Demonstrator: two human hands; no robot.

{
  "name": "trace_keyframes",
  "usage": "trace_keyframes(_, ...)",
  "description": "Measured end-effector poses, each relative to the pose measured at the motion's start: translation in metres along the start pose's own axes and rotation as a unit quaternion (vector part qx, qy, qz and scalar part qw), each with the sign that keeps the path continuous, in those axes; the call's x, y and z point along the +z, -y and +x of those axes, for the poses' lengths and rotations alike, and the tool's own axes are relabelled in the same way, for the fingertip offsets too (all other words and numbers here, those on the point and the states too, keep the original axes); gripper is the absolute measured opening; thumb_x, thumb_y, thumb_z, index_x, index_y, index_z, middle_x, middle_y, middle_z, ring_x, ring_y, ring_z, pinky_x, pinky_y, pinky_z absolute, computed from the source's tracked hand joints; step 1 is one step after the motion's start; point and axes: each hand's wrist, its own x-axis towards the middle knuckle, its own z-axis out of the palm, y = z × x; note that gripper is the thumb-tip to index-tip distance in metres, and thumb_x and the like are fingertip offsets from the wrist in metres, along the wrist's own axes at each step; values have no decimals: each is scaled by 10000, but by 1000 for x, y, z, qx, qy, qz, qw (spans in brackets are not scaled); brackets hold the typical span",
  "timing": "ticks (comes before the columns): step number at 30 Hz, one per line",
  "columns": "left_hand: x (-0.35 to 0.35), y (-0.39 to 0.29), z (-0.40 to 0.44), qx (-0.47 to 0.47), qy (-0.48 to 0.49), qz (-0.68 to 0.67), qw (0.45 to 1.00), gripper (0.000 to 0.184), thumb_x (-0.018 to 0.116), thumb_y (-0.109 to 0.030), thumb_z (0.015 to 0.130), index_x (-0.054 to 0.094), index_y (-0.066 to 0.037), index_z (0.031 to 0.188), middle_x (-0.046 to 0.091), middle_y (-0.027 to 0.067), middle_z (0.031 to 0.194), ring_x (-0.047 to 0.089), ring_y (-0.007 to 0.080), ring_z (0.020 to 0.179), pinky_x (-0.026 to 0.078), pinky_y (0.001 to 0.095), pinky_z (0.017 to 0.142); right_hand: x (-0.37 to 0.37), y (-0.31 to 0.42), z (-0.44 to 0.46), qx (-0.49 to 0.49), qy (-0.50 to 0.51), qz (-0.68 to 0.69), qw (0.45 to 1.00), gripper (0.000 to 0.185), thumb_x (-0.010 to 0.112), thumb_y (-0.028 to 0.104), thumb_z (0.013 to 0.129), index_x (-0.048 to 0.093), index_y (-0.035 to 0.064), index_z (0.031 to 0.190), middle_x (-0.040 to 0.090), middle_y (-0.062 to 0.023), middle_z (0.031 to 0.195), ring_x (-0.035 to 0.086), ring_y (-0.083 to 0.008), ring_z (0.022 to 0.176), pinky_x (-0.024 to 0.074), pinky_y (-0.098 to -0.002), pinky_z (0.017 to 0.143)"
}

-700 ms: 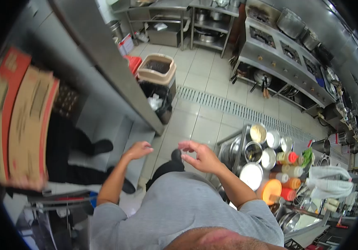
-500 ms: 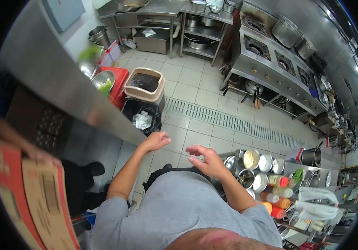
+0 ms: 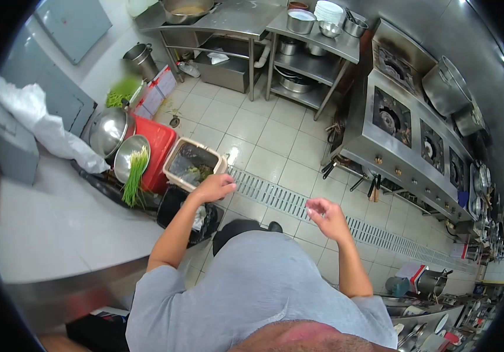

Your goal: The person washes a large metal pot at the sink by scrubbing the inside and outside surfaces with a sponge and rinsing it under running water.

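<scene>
While both my hands are empty, fingers loosely bent, the beige-rimmed waste bin [image 3: 175, 181] lies just beyond my left hand [image 3: 214, 187]; my right hand [image 3: 330, 219] is farther off.

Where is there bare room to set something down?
The pale counter has space between its curved metal edge and the crumpled white plastic bag. Tiled floor lies open between the slotted drain and steel shelves. Metal bowls and green stalks crowd the red plastic container.
</scene>
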Motion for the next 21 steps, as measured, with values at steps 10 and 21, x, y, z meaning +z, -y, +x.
trace_keyframes(10,-148,40,163,-46,-98,-68,992,421,652,-283,966,629,48,1224,710,100,879,675,155,736,548,314,696,-61,38,365,-55,46,-37,997,497,728,235,907,579,-20,1307,740,-163,1070,714,-227,939,558,-365,831)
trace_keyframes(21,-375,-17,357,-28,-98,-58,993,480,649,-299,981,583,43,1312,704,95,905,633,141,756,523,305,704,-144,78,732,-11,-148,-96,984,775,761,325,869,407,16,1485,759,-142,1004,712,-268,974,524,-381,913)
